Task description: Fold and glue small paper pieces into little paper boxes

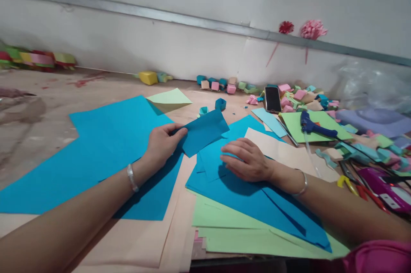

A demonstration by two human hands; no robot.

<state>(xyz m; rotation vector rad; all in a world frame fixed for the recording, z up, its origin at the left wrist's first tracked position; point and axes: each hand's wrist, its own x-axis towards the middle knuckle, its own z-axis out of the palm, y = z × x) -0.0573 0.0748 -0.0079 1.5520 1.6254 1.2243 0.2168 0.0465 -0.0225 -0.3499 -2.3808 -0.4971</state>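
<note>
My left hand (165, 144) pinches one end of a small blue paper rectangle (205, 129), thumb on top. The piece is lifted and tilted between my two hands. My right hand (245, 159) is over the blue paper stack (234, 196), its fingers loosely bent and a little apart, with nothing visible in them. Whether its fingertips touch the paper I cannot tell. Large blue sheets (105, 149) lie under and left of my left hand. Two small folded paper rings, one blue (220, 104) and one light blue (204, 111), stand just beyond the held piece.
Green sheets (237, 241) lie beneath the blue stack. At right are a blue glue gun (316, 126), a phone (272, 99), yellow-handled pliers (346, 183) and a magenta device (385, 189). Small paper cubes (215, 86) line the wall, and paper flowers (313, 30) hang above.
</note>
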